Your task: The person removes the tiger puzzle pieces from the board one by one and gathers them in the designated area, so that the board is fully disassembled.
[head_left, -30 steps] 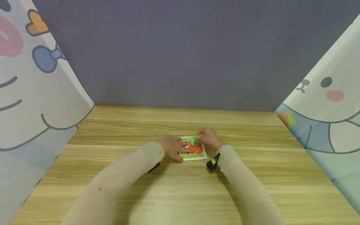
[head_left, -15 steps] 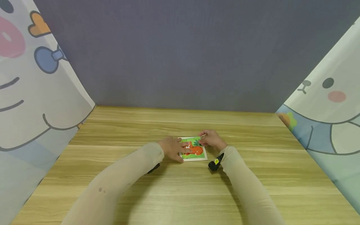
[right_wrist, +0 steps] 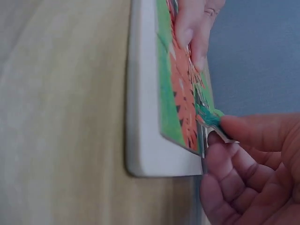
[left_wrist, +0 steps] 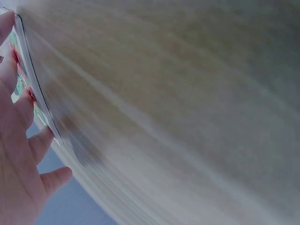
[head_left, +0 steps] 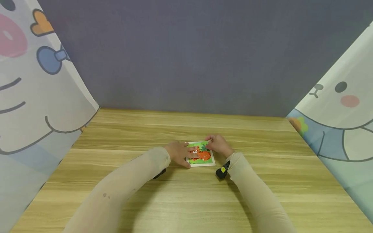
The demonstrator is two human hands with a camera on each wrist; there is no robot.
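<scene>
Puzzle [head_left: 205,156] lies flat, the spread left hand [head_left: 179,153] resting on it. The right hand [head_left: 219,144] pinches 1 tilted piece [right_wrist: 210,118] at the far-right corner.

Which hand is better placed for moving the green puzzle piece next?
Probably the right hand: it pinches the tilted puzzle piece at the far right corner of the board. The left hand rests spread across the tiger picture and seems to steady the board.

A wood-grain table [head_left: 186,200] meets a plain grey wall [head_left: 189,58] between pale cartoon-printed side panels [head_left: 26,126].
</scene>
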